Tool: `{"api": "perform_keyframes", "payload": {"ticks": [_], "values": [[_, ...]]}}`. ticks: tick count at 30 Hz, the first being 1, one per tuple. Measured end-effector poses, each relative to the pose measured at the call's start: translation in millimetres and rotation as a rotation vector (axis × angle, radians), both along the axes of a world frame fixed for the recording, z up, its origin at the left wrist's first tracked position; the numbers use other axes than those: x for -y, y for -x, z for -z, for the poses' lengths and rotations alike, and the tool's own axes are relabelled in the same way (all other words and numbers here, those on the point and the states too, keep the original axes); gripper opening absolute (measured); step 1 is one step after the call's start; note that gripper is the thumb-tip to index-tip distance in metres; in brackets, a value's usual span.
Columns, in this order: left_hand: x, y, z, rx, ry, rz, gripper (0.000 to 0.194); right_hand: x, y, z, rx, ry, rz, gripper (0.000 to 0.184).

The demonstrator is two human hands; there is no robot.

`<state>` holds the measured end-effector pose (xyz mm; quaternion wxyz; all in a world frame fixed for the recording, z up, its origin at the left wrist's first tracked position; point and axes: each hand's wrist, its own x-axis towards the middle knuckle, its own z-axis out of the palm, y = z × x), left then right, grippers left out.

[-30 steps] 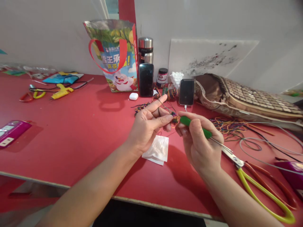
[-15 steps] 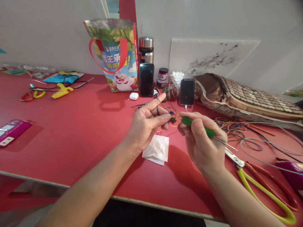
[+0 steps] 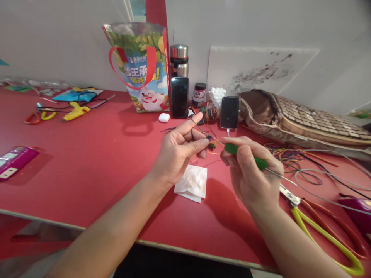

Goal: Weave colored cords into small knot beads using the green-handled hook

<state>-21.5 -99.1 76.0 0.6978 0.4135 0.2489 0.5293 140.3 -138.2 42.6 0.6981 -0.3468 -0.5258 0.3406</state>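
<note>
Between thumb and fingers, my left hand [image 3: 181, 150] pinches a small multicoloured crochet piece [image 3: 212, 143]. A dark strand of yarn runs around its raised index finger. My right hand [image 3: 253, 170] is closed around the green handle of a crochet hook [image 3: 246, 155], whose thin metal back end sticks out to the lower right. The hook's working tip lies close to the crochet piece, too small to make out clearly. Orange yarn stretches between the two hands. Beneath them, a folded white tissue [image 3: 191, 183] lies on the red table [image 3: 95, 166].
Scissors [image 3: 292, 199] with red and yellow handles lie by my right forearm. Loose yarn [image 3: 282, 154] and a grey cable are at the right. Behind stand a phone [image 3: 179, 97], a charging phone [image 3: 228, 114], a steel flask [image 3: 179, 58] and a carrier bag [image 3: 142, 73]. A yellow glue gun [image 3: 75, 111] lies left.
My right hand has shifted slightly to the right with the crochet hook, away from the crochet piece. My left hand stays almost in place.
</note>
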Motion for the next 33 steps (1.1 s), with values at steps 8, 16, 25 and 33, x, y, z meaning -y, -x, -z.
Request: {"api": "perform_keyframes", "payload": {"ticks": [8,16,25,33], "values": [[-0.1,0.4,1.0,0.008,-0.023,-0.019,0.060,0.5,-2.1,0.0,0.055,-0.030,0.046,0.017],[0.0,1.1,-1.1,-0.001,-0.033,-0.029,0.057,2.5,-4.6,-3.9,0.077,-0.027,0.058,0.016],[-0.8,2.4,0.6,-0.007,-0.041,-0.024,0.051,0.3,-6.3,-5.0,0.063,-0.041,0.050,0.016],[-0.3,3.2,-1.4,0.012,-0.016,-0.009,0.052,0.3,-8.0,-7.0,0.047,-0.060,0.042,0.014]]}}
